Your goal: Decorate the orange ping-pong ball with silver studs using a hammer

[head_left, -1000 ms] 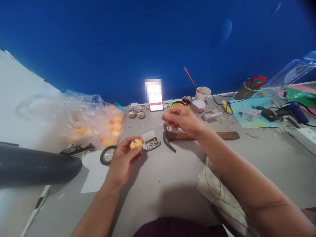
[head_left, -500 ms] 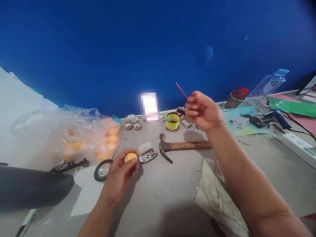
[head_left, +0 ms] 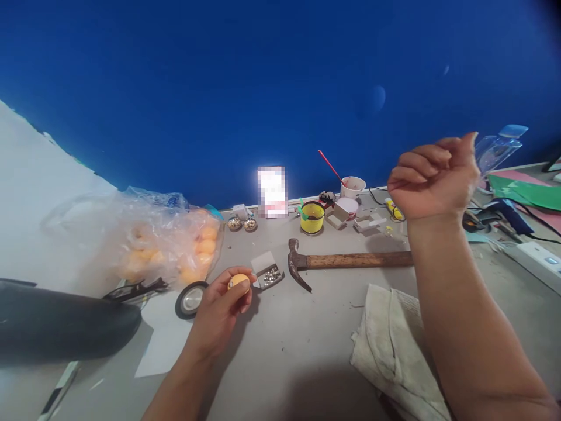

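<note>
My left hand [head_left: 225, 307] pinches an orange ping-pong ball [head_left: 239, 284] between thumb and fingers; a small silvery spot shows on the ball's left side. Just right of it sits a small open box [head_left: 268, 272] with shiny silver bits inside, too small to name. My right hand [head_left: 433, 178] is raised at the right, its fingers curled in, in front of the back of the table. Whatever those fingers may hold is hidden. A claw hammer [head_left: 350, 261] lies across the middle, its handle end behind my right forearm.
At the back stand a yellow tub [head_left: 312, 218], a white cup [head_left: 353, 186] with a red stick [head_left: 329, 166], and two speckled silver balls [head_left: 242, 223]. A plastic bag [head_left: 170, 234] of orange balls lies left, a folded cloth [head_left: 390, 345] front right. A clear bottle [head_left: 499, 151] leans at the right.
My right hand has moved right, uncovering the white cup and small boxes behind it. The left hand keeps hold of the ball. The whole view has shifted slightly.
</note>
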{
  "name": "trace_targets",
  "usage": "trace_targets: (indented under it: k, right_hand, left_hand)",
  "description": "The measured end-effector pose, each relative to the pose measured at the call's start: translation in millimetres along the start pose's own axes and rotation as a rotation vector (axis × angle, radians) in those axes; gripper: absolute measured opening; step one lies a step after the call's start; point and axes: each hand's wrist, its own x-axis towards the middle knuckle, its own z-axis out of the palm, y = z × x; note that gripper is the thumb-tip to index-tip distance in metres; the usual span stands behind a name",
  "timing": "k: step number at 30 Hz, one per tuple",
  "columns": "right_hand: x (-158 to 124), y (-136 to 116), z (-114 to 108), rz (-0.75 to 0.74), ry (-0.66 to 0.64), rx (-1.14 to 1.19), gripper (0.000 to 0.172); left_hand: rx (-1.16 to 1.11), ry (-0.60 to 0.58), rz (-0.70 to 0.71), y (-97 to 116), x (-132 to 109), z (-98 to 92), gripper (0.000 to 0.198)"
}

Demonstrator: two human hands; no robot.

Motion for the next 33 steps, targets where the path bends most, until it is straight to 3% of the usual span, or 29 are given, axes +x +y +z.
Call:
trace_targets:
  k: [4, 6, 9, 12, 15, 18, 22, 26, 33]
  right_hand:
    - [-9, 0, 14, -0.038, -0.057, -0.199, 0.022]
    - [-17, 3, 22, -0.048, -0.089, -0.38, 0.04]
    - [-33, 27, 30, 0.019, -0.233, -0.681, 0.059]
    - [-53, 78, 26, 0.095, -0.456, -1.176, 0.038]
    - [-73, 130, 9, 0.212, -0.85, -1.846, 0.02]
    - [-86, 161, -13, 0.216, -1.032, -2.25, 0.016]
    - [-91, 171, -29, 0.21, -1.116, -2.386, 0.022]
    - [-93, 174, -32, 0.225, -1.134, -2.397, 0.025]
    - [-94, 184, -28, 0.184, -1.138, -2.45, 0.032]
  left_hand:
    - [-0.007, -0.004, 0.019, 1, -1, 0.5, 0.028]
    - [-0.007, -0.013, 0.026, 2, -2, 0.9, 0.027]
    - [-0.001, -0.008, 0.032, 2, -2, 2.0, 0.027]
    - [0.038, 0.019, 0.039, 2, -2, 2.9, 0.028]
    - [0.164, 0.078, 0.055, 2, 0, 1.8, 0.027]
    - [0.414, 0.153, 0.114, 2, 1, -0.6, 0.023]
    - [0.742, 0.238, 0.351, -3, 3, -2.0, 0.013]
    - [0.905, 0.232, 0.557, -13, 7, -1.5, 0.015]
    - [1.01, 0.216, 0.523, -22, 11, -0.9, 0.013]
